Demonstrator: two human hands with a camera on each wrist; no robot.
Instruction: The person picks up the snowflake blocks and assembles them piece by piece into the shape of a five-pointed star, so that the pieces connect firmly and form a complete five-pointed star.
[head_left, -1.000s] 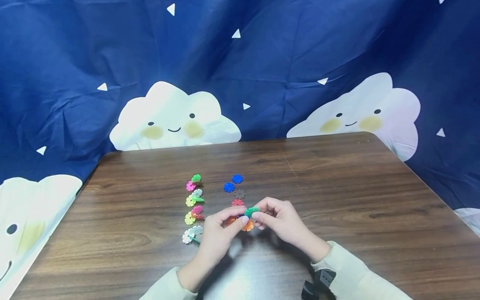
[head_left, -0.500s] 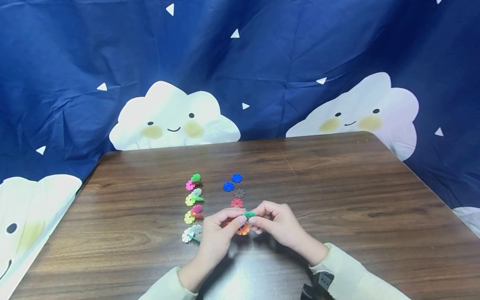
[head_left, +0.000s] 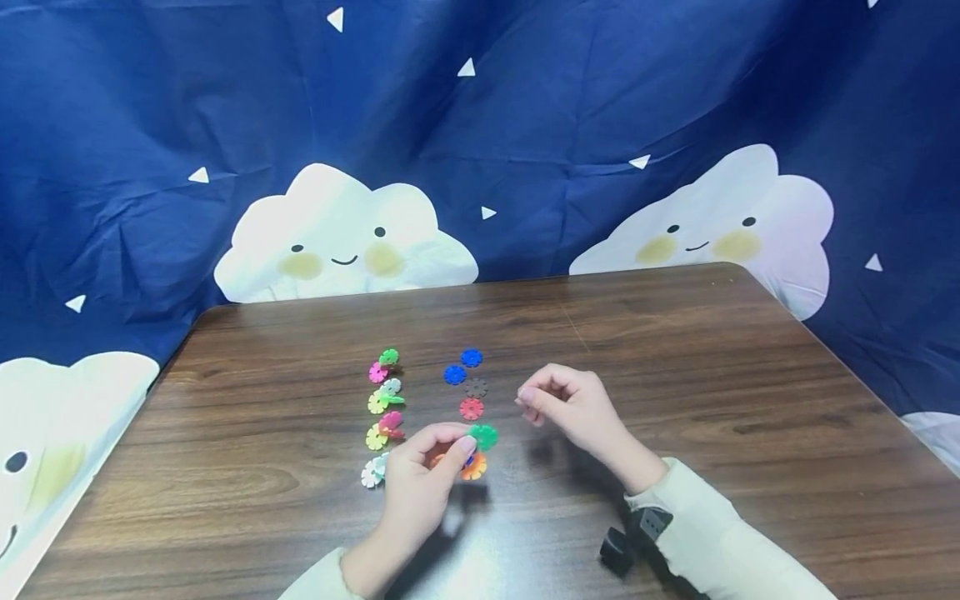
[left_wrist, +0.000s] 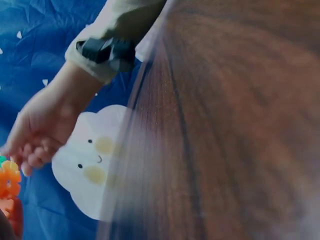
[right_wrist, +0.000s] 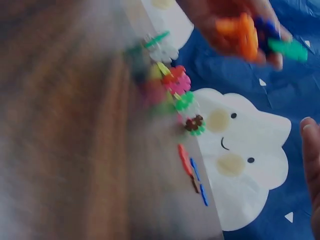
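In the head view my left hand [head_left: 420, 483] pinches a cluster of joined plastic snowflake discs above the table. The cluster has a green disc [head_left: 483, 437] facing up at the top, orange discs [head_left: 474, 467] below, and a blue disc [right_wrist: 267, 35] between them. My right hand [head_left: 573, 410] hovers to the right of the cluster, apart from it. Its fingers are loosely bent, with nothing visible between them. Behind the cluster lie a red disc [head_left: 472, 408], a dark grey-brown disc [head_left: 476, 387] and two blue discs [head_left: 454, 375], flat on the wood.
Left of the hands, several joined disc clusters stand in a column: green and pink [head_left: 378, 372], yellow and white [head_left: 377, 402], yellow and pink [head_left: 377, 437], and white [head_left: 371, 473], partly behind my left hand. The wooden table [head_left: 712, 358] ends at a blue cloud-print cloth [head_left: 525, 125].
My right hand has let go of the green disc and drawn away to the right and back. My left hand keeps the cluster, shifted slightly left, and the green disc now shows its face.
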